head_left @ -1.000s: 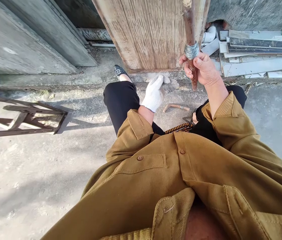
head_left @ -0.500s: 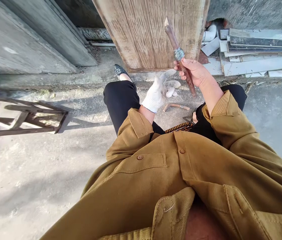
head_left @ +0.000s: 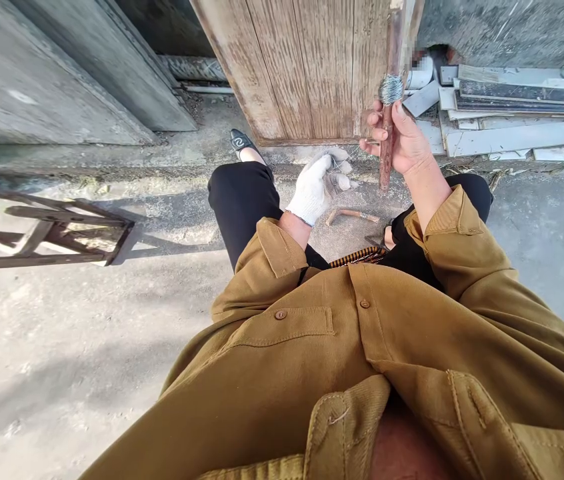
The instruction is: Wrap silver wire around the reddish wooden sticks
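Head view: the person's bare right hand [head_left: 409, 141] grasps a reddish-brown, straight wooden stick [head_left: 386, 153], with the thumb on one side and the fingers bent around the other. A coil of silver-grey metal wire [head_left: 391, 89] encircles the stick just beyond the thumb. The stick is located forward of the right knee; its lower end projects past the palm toward the person, and its upper part overlaps a tall, brown, weathered wooden panel [head_left: 302, 73] in the line of sight.

The left hand [head_left: 312, 190] wears a white knitted glove. Its fingers are partly bent and blurred, and a thin metal wire strand [head_left: 355, 151] runs from beside them toward the right hand. Whether the gloved fingers grip this strand cannot be told. The two hands are near each other but apart, both positioned between the knees.

A short, brown, bent stick [head_left: 357, 213] lies on the grey concrete ground [head_left: 177, 320] below the hands, near the right foot. A low, dark wooden frame with crossbars [head_left: 67, 217] is at the left, well apart from the person. At the right, a stack of white and dark flat boards [head_left: 522, 127] lies beside a white plastic pipe [head_left: 421, 73].
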Demonstrator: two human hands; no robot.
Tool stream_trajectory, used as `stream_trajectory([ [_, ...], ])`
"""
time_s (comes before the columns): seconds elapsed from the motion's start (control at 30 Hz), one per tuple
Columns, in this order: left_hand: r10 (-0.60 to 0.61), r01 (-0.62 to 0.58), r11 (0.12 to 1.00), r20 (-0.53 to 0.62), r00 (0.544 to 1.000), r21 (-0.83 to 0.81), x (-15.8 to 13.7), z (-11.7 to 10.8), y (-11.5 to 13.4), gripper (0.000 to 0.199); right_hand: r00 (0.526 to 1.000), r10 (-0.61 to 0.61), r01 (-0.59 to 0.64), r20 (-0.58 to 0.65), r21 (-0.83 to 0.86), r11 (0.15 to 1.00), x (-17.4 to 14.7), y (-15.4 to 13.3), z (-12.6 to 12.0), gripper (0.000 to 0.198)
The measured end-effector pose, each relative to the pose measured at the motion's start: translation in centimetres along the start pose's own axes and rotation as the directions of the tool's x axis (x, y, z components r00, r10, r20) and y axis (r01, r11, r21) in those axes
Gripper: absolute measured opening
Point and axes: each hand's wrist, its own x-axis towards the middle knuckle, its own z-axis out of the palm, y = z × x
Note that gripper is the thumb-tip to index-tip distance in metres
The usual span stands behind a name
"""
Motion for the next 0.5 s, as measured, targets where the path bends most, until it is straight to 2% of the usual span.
stream_trajectory([
  [0.13,0.054,-0.052,0.997,-0.036,0.998,0.055,0.2,0.0,-0.4,0.039,0.996,0.088,-0.087,0.003,-0.163,0.983,-0.7,0.5,0.4,0.043],
  [0.23,0.139,-0.134,0.989,-0.087,0.986,0.068,0.7,-0.3,-1.0,0.04,0.995,0.103,-0.1,0.001,-0.217,0.971,-1.1,1.1,0.8,0.045],
  [0.33,0.192,-0.186,0.98,-0.092,0.977,0.076,1.2,-0.8,-1.7,0.038,0.996,0.087,-0.081,0.025,-0.198,0.977,-1.4,1.5,1.4,0.048],
  [0.5,0.167,-0.164,0.986,-0.125,0.978,0.028,0.9,-1.0,-1.8,0.029,0.999,0.026,-0.023,0.029,-0.098,0.995,-1.4,0.4,1.6,0.052],
])
